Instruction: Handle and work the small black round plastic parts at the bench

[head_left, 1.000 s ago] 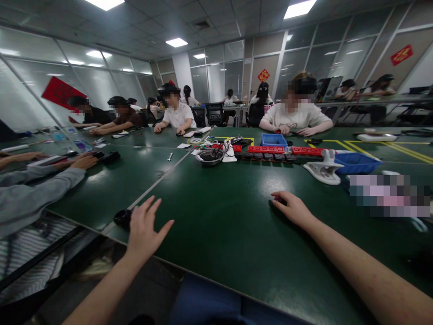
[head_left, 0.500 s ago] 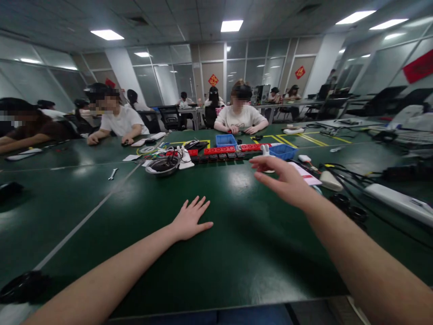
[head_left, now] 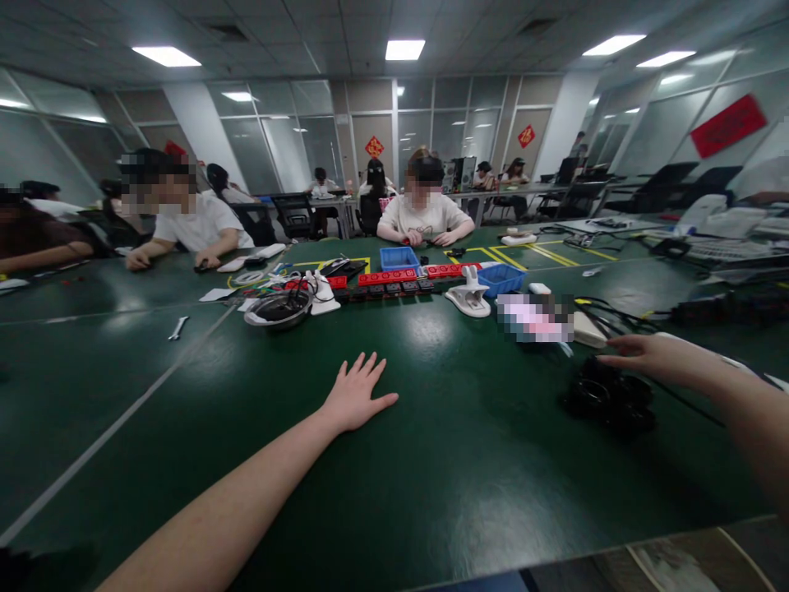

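My left hand (head_left: 356, 395) lies flat on the green table (head_left: 431, 460), its fingers spread and nothing in it. On the right, my right hand (head_left: 653, 358) is over a cluster of black round parts (head_left: 610, 395), near its upper right edge. The fingers of that hand point left, with thumb and fingers apart, and no object shows between them. Just beyond the black parts lies a beige-white object (head_left: 588, 329). Whether my right fingertips touch either thing cannot be made out.
Mid-table are a white clip-like stand (head_left: 469, 298), blue bins (head_left: 500, 279), red and black power strips (head_left: 388, 278) and a round dish (head_left: 279, 311). A wrench (head_left: 178, 329) lies left. Black cables (head_left: 622, 316) run at right. A person (head_left: 425, 210) sits opposite.
My right hand has moved right, from above the middle of the table to the black parts. My left hand stays flat. The view has turned slightly right, and the white stand is now uncovered.
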The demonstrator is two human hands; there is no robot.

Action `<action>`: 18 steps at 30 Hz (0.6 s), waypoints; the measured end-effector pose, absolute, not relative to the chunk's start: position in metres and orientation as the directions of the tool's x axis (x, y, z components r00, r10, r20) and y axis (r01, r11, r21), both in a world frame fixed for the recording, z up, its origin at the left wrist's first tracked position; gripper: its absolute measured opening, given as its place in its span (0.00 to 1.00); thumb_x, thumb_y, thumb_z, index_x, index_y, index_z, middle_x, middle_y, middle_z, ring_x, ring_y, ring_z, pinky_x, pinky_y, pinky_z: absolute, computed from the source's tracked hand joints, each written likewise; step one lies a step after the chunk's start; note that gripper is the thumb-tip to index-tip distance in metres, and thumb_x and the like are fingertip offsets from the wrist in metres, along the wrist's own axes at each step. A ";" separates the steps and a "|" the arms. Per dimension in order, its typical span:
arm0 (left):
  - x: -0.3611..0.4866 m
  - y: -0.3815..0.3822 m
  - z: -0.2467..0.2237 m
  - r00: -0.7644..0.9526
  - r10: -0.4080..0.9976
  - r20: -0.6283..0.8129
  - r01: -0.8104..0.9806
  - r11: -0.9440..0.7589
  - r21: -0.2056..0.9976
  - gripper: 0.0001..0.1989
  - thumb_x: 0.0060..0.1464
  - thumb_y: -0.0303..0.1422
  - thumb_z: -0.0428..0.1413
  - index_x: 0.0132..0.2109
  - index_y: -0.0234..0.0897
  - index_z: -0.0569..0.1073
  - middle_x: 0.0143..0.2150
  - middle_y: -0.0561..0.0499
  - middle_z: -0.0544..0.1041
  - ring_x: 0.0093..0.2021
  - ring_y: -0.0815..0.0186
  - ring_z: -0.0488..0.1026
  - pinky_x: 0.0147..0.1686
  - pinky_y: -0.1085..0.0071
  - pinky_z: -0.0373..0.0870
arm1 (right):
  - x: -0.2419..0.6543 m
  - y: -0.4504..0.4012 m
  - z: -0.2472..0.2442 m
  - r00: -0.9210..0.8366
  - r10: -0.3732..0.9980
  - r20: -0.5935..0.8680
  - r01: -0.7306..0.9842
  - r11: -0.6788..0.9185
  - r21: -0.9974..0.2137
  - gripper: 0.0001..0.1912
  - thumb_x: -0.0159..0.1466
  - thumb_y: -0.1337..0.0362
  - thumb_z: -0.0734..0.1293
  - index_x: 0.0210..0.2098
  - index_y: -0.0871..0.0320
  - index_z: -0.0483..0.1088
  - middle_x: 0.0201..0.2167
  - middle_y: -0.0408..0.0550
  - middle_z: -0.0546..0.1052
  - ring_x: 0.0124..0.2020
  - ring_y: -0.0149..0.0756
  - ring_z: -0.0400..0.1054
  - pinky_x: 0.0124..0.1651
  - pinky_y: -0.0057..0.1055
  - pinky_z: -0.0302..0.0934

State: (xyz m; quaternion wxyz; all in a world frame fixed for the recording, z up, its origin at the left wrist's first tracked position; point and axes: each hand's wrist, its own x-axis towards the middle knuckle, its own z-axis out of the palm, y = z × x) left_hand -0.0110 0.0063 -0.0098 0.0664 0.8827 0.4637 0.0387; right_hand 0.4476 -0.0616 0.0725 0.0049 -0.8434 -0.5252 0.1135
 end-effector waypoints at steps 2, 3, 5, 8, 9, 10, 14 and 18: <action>-0.011 0.007 -0.010 0.565 0.825 0.007 0.814 -0.560 0.154 0.36 0.46 0.56 0.34 0.58 0.43 0.44 0.61 0.48 0.42 0.60 0.55 0.36 0.53 0.50 0.38 | 0.444 -0.061 0.070 0.429 0.883 -0.192 0.890 -0.450 -0.077 0.27 0.50 0.52 0.63 0.46 0.61 0.65 0.40 0.57 0.71 0.37 0.41 0.65 0.37 0.31 0.54; -0.011 0.007 -0.009 0.564 0.826 0.006 0.815 -0.558 0.154 0.36 0.46 0.56 0.34 0.58 0.43 0.44 0.61 0.48 0.42 0.60 0.55 0.36 0.53 0.50 0.38 | 0.442 -0.061 0.069 0.426 0.881 -0.204 0.894 -0.445 -0.058 0.26 0.50 0.53 0.63 0.45 0.61 0.65 0.39 0.56 0.71 0.36 0.41 0.65 0.36 0.30 0.54; -0.011 0.006 -0.008 0.563 0.827 0.004 0.816 -0.557 0.155 0.36 0.46 0.56 0.34 0.58 0.43 0.44 0.61 0.48 0.43 0.60 0.55 0.36 0.53 0.50 0.38 | 0.441 -0.059 0.069 0.418 0.880 -0.224 0.901 -0.434 -0.023 0.25 0.49 0.55 0.64 0.44 0.61 0.66 0.38 0.55 0.72 0.36 0.40 0.65 0.35 0.29 0.54; -0.011 0.006 -0.005 0.563 0.827 -0.007 0.817 -0.554 0.160 0.36 0.46 0.56 0.34 0.58 0.43 0.44 0.61 0.48 0.42 0.60 0.55 0.37 0.53 0.50 0.39 | 0.440 -0.056 0.068 0.420 0.877 -0.234 0.904 -0.428 0.021 0.23 0.49 0.55 0.64 0.41 0.60 0.68 0.37 0.53 0.72 0.35 0.40 0.65 0.34 0.29 0.54; -0.011 0.005 -0.005 0.561 0.828 -0.011 0.818 -0.552 0.163 0.36 0.45 0.56 0.34 0.59 0.44 0.44 0.61 0.48 0.42 0.60 0.55 0.37 0.53 0.50 0.39 | 0.439 -0.055 0.068 0.422 0.875 -0.240 0.903 -0.428 0.026 0.22 0.48 0.54 0.64 0.40 0.59 0.69 0.37 0.52 0.72 0.35 0.39 0.65 0.33 0.29 0.54; -0.010 0.005 -0.004 0.560 0.829 -0.015 0.819 -0.550 0.165 0.36 0.45 0.56 0.34 0.59 0.44 0.44 0.61 0.48 0.42 0.60 0.55 0.37 0.54 0.50 0.39 | 0.437 -0.053 0.068 0.422 0.873 -0.244 0.903 -0.429 0.027 0.21 0.48 0.52 0.63 0.38 0.58 0.69 0.36 0.51 0.72 0.35 0.39 0.65 0.33 0.29 0.54; -0.010 0.005 -0.003 0.555 0.832 -0.017 0.822 -0.544 0.168 0.36 0.45 0.56 0.34 0.58 0.43 0.44 0.61 0.48 0.42 0.60 0.55 0.36 0.54 0.51 0.38 | 0.423 -0.045 0.066 0.407 0.888 -0.213 0.911 -0.410 0.031 0.23 0.46 0.46 0.62 0.34 0.56 0.70 0.36 0.50 0.72 0.36 0.41 0.64 0.33 0.31 0.54; -0.011 0.003 -0.002 0.552 0.834 -0.015 0.821 -0.540 0.183 0.36 0.46 0.56 0.35 0.58 0.42 0.45 0.61 0.48 0.43 0.60 0.56 0.37 0.54 0.52 0.38 | 0.402 -0.040 0.068 0.396 0.896 -0.200 0.918 -0.393 0.055 0.24 0.45 0.43 0.61 0.30 0.55 0.70 0.34 0.52 0.71 0.35 0.44 0.63 0.30 0.33 0.53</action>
